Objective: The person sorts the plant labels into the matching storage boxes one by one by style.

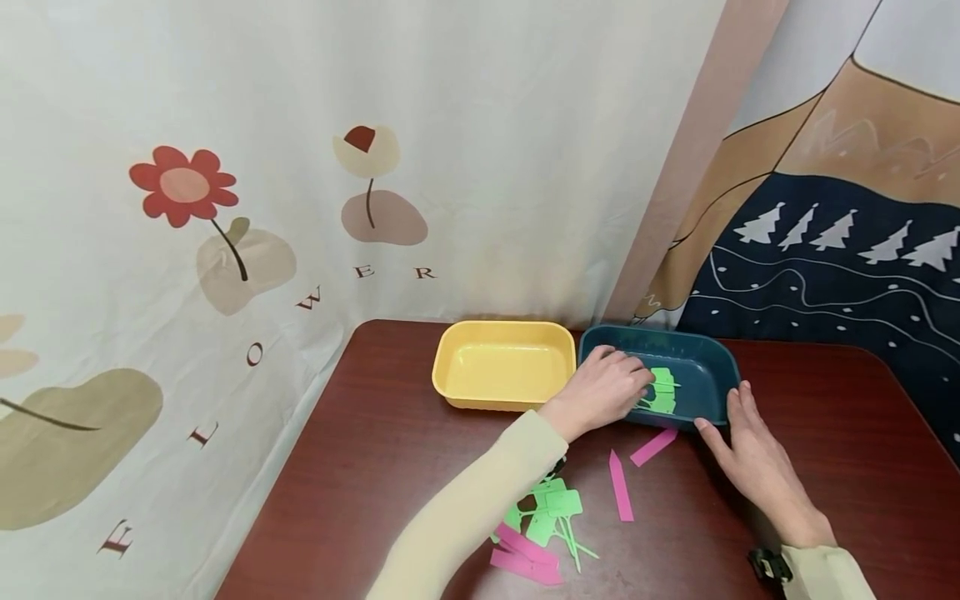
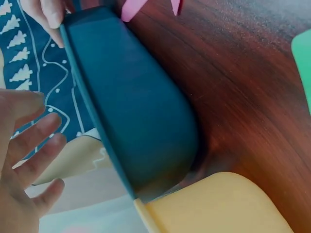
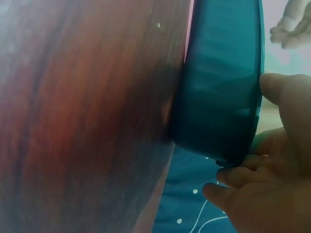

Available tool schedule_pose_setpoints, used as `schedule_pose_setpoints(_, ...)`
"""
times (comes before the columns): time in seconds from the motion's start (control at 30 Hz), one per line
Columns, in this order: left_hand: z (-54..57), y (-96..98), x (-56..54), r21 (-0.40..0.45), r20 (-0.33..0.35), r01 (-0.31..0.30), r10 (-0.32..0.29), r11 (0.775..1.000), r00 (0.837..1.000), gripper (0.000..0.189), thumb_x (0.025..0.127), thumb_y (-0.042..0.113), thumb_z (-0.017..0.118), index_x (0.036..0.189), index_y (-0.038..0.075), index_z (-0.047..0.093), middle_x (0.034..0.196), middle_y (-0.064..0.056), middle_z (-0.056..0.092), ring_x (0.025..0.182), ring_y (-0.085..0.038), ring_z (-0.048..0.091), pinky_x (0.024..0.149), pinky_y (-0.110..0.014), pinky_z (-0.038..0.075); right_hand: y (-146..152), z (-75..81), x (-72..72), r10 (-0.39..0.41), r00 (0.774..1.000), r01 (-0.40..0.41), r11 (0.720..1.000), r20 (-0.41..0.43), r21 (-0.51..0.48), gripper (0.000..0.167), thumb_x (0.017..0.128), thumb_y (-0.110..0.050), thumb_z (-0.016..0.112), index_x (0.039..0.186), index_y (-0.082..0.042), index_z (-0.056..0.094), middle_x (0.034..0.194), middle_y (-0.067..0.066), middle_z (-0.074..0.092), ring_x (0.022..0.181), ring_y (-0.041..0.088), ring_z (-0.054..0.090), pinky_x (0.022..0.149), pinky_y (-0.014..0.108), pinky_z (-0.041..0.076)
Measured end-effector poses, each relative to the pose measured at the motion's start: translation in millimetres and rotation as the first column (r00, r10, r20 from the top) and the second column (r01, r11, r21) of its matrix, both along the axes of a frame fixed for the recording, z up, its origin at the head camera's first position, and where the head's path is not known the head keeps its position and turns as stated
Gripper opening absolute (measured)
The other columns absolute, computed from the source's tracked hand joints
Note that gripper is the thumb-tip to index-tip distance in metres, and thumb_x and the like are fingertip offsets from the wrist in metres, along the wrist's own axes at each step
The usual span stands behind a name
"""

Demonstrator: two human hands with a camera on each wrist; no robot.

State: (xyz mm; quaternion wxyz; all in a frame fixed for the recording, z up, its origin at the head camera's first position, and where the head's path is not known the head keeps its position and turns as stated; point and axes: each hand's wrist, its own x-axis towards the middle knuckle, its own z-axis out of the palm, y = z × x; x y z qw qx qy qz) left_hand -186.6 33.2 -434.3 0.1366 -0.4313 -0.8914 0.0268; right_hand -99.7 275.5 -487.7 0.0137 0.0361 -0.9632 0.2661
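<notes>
The blue tray (image 1: 701,379) sits at the desk's (image 1: 360,467) far side, long axis running left to right; a stem among its green tags (image 1: 663,377) points right. Over them the left hand (image 1: 606,385) hangs loosely spread, holding nothing, while the right hand (image 1: 765,462) grips the near right corner between thumb and fingers. A yellow tray (image 1: 504,367) adjoins on the left; two pink strips (image 1: 622,492) lie in front. The left sleeve (image 1: 472,492) partly covers a green-and-pink pile (image 1: 562,502); the left hand hides some tags.

Brown table (image 1: 337,500) — trays (image 1: 502,371), tags (image 1: 564,502), strips (image 1: 621,487).
</notes>
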Motion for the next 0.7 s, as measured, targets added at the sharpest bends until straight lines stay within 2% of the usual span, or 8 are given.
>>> schedule_pose_setpoints(0.23,7.0,-14.6,12.4,0.045,0.018,0.033,-0.034,0.998,0.999,0.035,0.101,0.040,0.066,0.133,0.026,0.072,0.133,0.009,0.069,0.124,-0.010,0.062,0.115,-0.040,0.036,0,-0.9,1.3,0.001,1.000,-0.001,1.000,-0.003,0.001,0.089,0.108,-0.045,0.049,0.155,0.019,0.010,0.164,0.039,0.000,0.140,0.066,0.025,0.098,0.078,0.034)
schedule_pose_setpoints(0.4,10.7,-29.4,21.2,0.031,0.016,0.052,-0.052,0.998,0.999,0.039,0.103,0.043,0.062,0.138,0.026,0.069,0.143,0.007,0.063,0.135,-0.012,0.054,0.119,-0.044,0.033,0,-1.2,1.4,-0.001,1.000,0.001,1.000,-0.005,0.000,0.089,0.109,-0.046,0.048,0.156,0.019,0.009,0.164,0.039,-0.001,0.140,0.066,0.024,0.098,0.078,0.034)
schedule_pose_setpoints(0.7,7.1,-58.3,33.8,-0.002,0.047,0.075,-0.075,0.997,0.996,0.048,0.105,0.050,0.054,0.145,0.024,0.062,0.158,0.001,0.048,0.149,-0.017,0.039,0.123,-0.050,0.024,-1,-0.6,1.8,0.000,1.000,0.000,1.000,-0.002,-0.010,0.089,0.109,-0.046,0.048,0.156,0.018,0.008,0.164,0.038,-0.002,0.142,0.065,0.021,0.099,0.079,0.032)
